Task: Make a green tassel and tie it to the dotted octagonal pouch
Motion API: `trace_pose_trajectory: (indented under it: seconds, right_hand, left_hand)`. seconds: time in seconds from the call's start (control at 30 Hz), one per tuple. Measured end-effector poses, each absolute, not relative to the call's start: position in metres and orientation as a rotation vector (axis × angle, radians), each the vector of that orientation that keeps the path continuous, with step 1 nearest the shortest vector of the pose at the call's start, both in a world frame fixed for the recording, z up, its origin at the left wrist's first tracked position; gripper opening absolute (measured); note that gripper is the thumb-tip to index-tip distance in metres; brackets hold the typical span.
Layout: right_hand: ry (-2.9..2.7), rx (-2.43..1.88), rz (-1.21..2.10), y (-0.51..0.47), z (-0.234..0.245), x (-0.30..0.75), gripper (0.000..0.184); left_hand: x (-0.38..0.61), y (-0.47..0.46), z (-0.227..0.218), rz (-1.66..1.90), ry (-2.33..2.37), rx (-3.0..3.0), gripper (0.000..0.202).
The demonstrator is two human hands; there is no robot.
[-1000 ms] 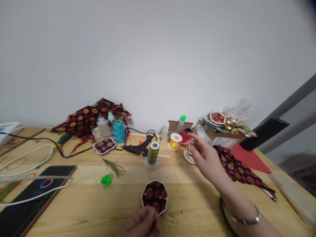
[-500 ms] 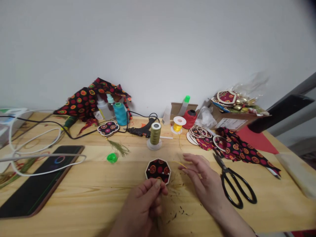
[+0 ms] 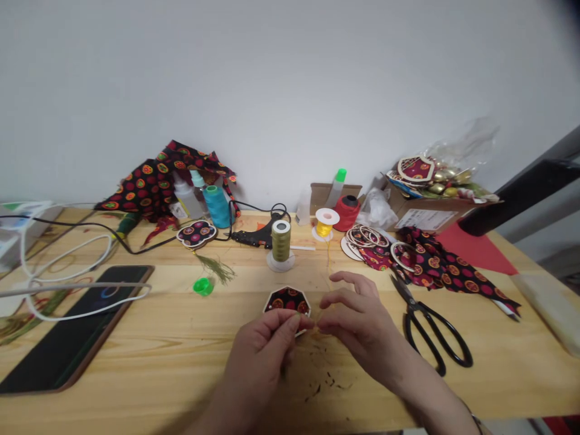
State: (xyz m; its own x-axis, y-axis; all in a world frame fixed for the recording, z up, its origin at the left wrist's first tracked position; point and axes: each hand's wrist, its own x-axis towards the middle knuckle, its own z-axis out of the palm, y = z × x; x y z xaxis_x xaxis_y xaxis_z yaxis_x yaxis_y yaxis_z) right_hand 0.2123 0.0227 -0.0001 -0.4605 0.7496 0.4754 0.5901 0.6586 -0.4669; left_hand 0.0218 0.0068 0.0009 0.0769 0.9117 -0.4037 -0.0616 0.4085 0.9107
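My left hand (image 3: 267, 347) is pinched shut on something small I cannot make out, right at the near edge of an octagonal fabric-covered piece (image 3: 287, 300) lying on the wooden table (image 3: 158, 362). My right hand (image 3: 357, 320) meets it fingertip to fingertip, thumb and forefinger pinched on a thin yellow thread (image 3: 328, 266) that runs back to a small yellow spool (image 3: 327, 224). An olive thread cone (image 3: 281, 241) stands just behind the octagon.
Black scissors (image 3: 430, 332) lie to the right of my hand. A phone (image 3: 72, 329) and white cables (image 3: 58, 284) sit at left. A glue gun (image 3: 258, 237), teal spool (image 3: 217, 205), red spool (image 3: 348, 211), wooden rings (image 3: 367, 238), patterned fabric (image 3: 444, 272) and a box (image 3: 430, 211) line the back.
My right hand came back from the yellow spool, drawing the thread along, and now meets my left hand at the octagon. The camera tilted down.
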Motion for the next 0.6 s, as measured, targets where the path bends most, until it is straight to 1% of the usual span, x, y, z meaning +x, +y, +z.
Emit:
trace_pose_trajectory:
  seconds: [0.1,0.27,0.43,0.5,0.6]
  right_hand:
    - [-2.202,-1.036,0.295,0.023,-0.003,0.213,0.015]
    - [-2.195,-1.059,0.299,0.022,-0.004,0.212,0.014]
    - [-2.197,-1.110,0.246,0.017,-0.003,0.217,0.014]
    - [-2.174,-1.251,0.137,0.012,-0.003,0.230,0.016]
    - [-2.116,-1.642,-0.192,0.001,-0.008,0.265,0.023]
  left_hand:
    - [0.024,0.005,-0.001,0.800,1.314,0.943,0.028]
    - [0.026,0.002,-0.002,0.744,1.293,1.064,0.023]
    - [0.025,0.000,-0.007,0.693,1.269,0.992,0.029]
    - [0.024,0.000,-0.010,0.717,1.248,0.927,0.031]
    - [0.021,0.000,-0.012,0.798,1.197,0.812,0.032]
